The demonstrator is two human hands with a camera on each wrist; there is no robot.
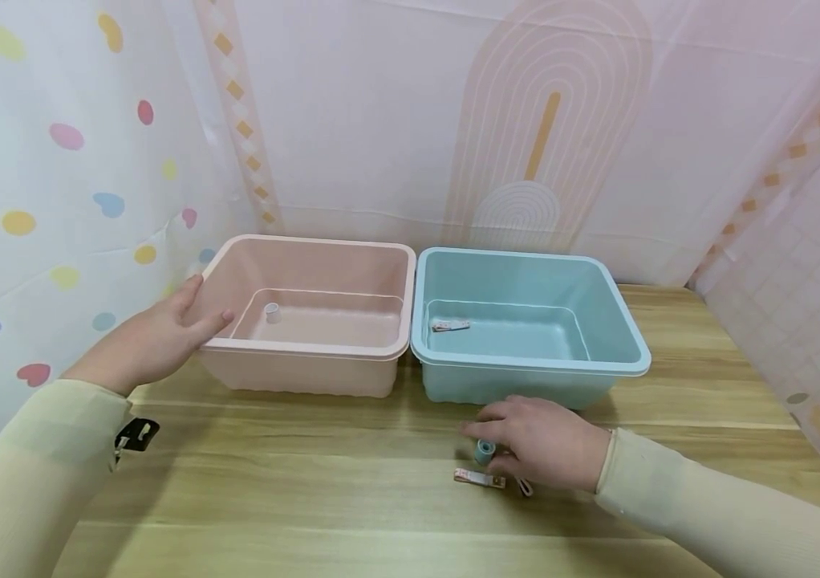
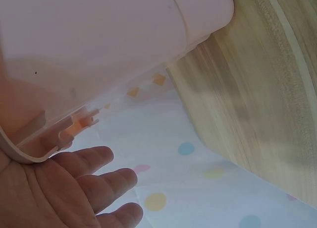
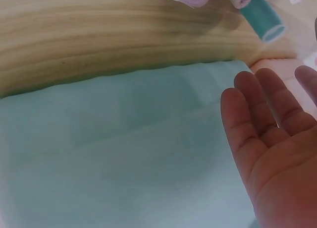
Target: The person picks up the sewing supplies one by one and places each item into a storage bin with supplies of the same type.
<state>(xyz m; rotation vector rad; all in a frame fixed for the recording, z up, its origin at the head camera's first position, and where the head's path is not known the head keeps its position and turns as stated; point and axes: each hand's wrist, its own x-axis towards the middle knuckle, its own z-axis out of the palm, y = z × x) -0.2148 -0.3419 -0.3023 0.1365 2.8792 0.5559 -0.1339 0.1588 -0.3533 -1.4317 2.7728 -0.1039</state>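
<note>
My left hand [image 1: 168, 333] rests on the front left corner of a pink plastic bin [image 1: 309, 351], its fingers extended; in the left wrist view they spread beside the rim. My right hand [image 1: 543, 441] is low over the table, in front of a light blue bin [image 1: 525, 365]. Its fingers are nearly straight in the right wrist view, with nothing between them. Close by its thumb and fingertips stands a small teal spool-like cylinder [image 1: 485, 452]. A patterned nail clipper [image 1: 479, 478] lies just in front, and a small pale loop [image 1: 525, 487] shows partly under the hand.
Inside the pink bin stands a small white cylinder [image 1: 272, 312]. Another patterned nail clipper [image 1: 450, 325] lies in the blue bin. The bins stand side by side on the wooden table [image 1: 294, 490], before a patterned cloth backdrop [image 1: 352, 120].
</note>
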